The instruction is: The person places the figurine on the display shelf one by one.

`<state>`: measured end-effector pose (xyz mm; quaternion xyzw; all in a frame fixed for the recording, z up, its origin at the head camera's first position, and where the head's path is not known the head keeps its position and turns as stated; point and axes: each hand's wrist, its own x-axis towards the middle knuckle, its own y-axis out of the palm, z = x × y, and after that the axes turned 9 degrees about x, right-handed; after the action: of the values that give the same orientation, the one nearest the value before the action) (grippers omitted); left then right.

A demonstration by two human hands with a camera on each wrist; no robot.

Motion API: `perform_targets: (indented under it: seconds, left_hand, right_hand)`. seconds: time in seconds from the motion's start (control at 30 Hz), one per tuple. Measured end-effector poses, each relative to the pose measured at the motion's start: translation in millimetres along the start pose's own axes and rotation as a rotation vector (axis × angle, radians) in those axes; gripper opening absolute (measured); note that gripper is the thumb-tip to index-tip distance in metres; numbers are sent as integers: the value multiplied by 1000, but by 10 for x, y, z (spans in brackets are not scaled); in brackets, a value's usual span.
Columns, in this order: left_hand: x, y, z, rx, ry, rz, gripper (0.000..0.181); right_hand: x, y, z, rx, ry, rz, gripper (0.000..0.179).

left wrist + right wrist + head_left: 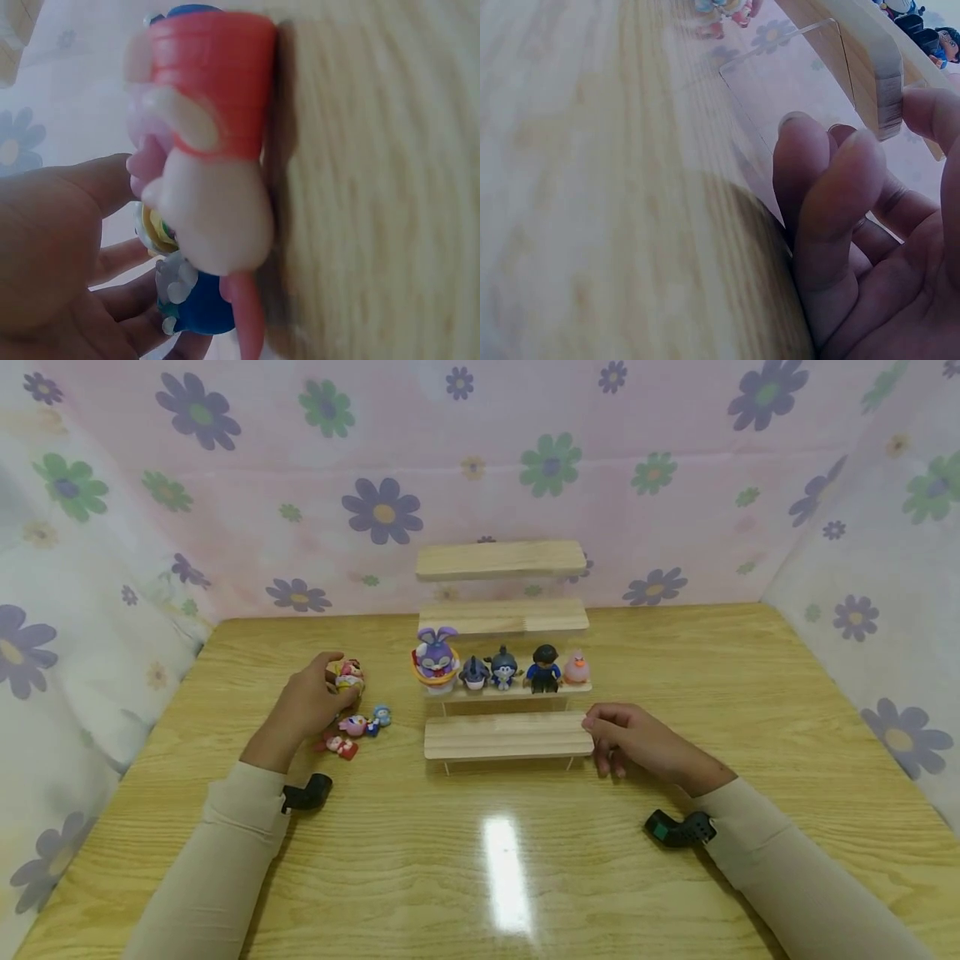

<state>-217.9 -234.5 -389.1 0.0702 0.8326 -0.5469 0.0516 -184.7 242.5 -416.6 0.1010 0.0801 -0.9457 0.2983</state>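
Observation:
My left hand (303,702) is at the left of the table, its thumb and fingers around a small figurine with pink hair and yellow parts (349,675). Close below that hand lie a pink bird-like figurine (352,725), a light blue figurine (382,715) and a white-and-red figurine (341,745); the last fills much of the left wrist view (217,210). My right hand (648,743) touches the right end of the lowest wooden shelf (510,735) with one fingertip. Its other fingers bend loosely below, holding nothing.
The tiered wooden stand carries a row of figurines on its second step: a purple rabbit (436,662), two dark figures, a black-haired figure (544,670) and a pink bird (577,668). Flowered cloth (480,468) rises behind and on both sides.

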Motion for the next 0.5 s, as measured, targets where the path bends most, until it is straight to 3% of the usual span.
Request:
perform_targets:
  seconds: [0.23, 0.5]
  left_hand:
    - [-18, -5, -15, -50, 4, -63, 72]
    - [-5, -21, -81, -172, 24, -238, 73]
  right_hand:
    - [7, 7, -4, -2, 0, -2, 32]
    - [6, -3, 0, -1, -6, 3, 31]
